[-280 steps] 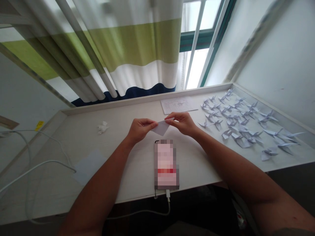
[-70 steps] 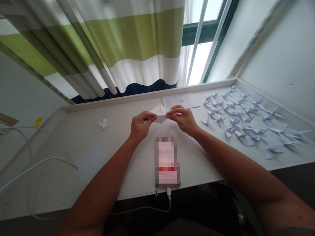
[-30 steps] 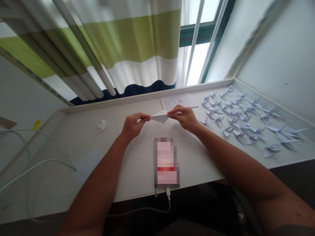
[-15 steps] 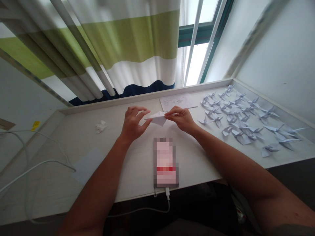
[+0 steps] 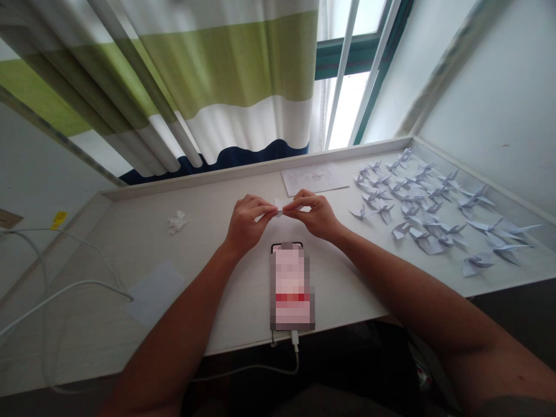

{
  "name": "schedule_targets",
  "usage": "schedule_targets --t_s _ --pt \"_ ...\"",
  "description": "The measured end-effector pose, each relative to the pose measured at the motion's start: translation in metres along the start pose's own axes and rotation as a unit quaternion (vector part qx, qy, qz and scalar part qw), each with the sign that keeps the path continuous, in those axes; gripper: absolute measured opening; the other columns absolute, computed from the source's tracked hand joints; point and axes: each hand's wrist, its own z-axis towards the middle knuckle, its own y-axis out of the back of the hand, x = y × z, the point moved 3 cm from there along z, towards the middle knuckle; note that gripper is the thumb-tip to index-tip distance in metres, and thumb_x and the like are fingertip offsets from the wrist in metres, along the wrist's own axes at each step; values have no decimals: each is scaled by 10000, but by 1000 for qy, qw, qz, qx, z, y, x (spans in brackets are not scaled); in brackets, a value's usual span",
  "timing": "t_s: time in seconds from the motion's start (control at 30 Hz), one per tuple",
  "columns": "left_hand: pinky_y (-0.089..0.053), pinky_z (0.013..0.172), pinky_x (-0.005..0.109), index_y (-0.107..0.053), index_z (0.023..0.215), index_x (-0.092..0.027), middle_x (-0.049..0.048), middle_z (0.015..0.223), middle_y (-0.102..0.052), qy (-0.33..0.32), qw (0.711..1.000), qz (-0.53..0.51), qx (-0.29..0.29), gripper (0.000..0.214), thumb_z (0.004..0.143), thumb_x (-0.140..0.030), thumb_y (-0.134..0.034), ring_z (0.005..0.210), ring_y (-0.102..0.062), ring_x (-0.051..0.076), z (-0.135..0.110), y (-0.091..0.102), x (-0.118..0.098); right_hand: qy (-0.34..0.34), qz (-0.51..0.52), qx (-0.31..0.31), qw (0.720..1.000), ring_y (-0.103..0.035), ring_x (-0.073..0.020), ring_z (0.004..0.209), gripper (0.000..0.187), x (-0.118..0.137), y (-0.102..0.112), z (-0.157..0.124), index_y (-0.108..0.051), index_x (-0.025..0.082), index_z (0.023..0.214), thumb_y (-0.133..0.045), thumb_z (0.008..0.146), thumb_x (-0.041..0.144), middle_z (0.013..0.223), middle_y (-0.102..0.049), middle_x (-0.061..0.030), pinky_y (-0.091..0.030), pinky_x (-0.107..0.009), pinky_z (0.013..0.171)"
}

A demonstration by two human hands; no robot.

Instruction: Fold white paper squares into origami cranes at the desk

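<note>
A small folded piece of white paper (image 5: 280, 204) is pinched between both hands, just above the white desk. My left hand (image 5: 251, 221) grips its left side between thumb and fingers. From the other side, my right hand (image 5: 316, 215) pinches it the same way, the fingertips of both hands almost meeting. Much of the paper is hidden behind the fingers. Below the hands lies a phone (image 5: 292, 284) with a blurred screen, a white cable plugged into its lower end. Several folded paper cranes (image 5: 428, 202) cover the right part of the desk.
Behind the hands lies a printed sheet or booklet (image 5: 315, 178). On the left are a crumpled white tissue (image 5: 177, 222), a flat square of paper (image 5: 157, 292) and white cables (image 5: 87, 285). A raised rim (image 5: 243, 167) runs along the desk's back edge, below the curtain (image 5: 234, 69).
My left hand has closed from spread fingers into a pinch on the paper and moved right. The paper now shows smaller between the hands. My right hand has barely moved.
</note>
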Motion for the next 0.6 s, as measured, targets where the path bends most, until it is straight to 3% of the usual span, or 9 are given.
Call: schedule_targets --t_s 0.13,0.2,0.43,0.6 --pt "-470 906 452 -848 972 -282 63 948 -823 -3 1000 -1 22 119 983 -330 -740 966 -700 268 -1 -2 0 77 -156 -11 985 -602 -307 1165 64 9 4 -2 -869 325 926 -842 921 383 1144 -692 -72 -487 -526 1035" --pt "-469 908 451 -843 985 -276 65 956 -822 -9 999 3 34 134 997 -325 -719 978 -703 268 -2 -3 -1 119 -217 -5 969 -552 -338 1282 68 15 4 -3 -865 327 982 -842 925 357 1266 -686 -72 -426 -555 1097" --pt "-482 897 432 -832 1038 -252 81 1004 -821 -35 998 13 56 179 1031 -317 -665 977 -708 262 -2 -5 -7 147 -277 50 948 -636 -270 1061 144 18 1 -2 -828 318 965 -715 1031 378 1070 -768 -32 -363 -513 1088" --pt "-477 882 413 -828 1001 -251 66 969 -821 -33 999 25 35 150 1015 -287 -682 937 -717 248 -2 -4 -7 186 -335 78 920 -635 -259 992 206 21 -1 0 -790 266 982 -621 1083 324 1037 -786 -51 -371 -474 1071"
